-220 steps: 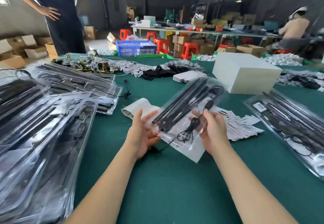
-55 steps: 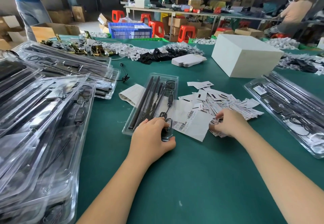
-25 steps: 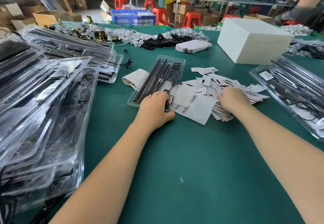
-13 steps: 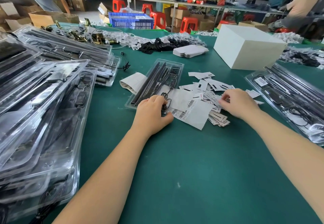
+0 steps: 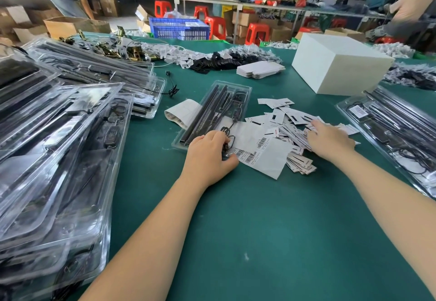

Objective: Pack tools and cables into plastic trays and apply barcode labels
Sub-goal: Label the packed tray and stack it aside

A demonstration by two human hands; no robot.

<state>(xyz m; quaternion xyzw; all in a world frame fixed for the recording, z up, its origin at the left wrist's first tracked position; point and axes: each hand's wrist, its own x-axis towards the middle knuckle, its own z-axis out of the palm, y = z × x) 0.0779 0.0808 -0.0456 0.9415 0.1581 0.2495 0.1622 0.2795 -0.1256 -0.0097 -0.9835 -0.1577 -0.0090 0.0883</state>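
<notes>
head | right hand (image 5: 330,139) moved deeper onto labels (image 5: 292,121) | left hand (image 5: 208,157) stays on tray (image 5: 188,133)

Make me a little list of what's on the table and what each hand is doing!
table: green top
middle tray: clear plastic tray with long black tools and a cable inside, lying flat
left hand: left hand rests on the tray's near end, fingers curled at the cable
right hand: right hand lies on the label pile, fingers fairly straight
barcode sheet: white sheet between the hands
left side: stack of packed trays
right side: more packed trays
far side: white box
</notes>
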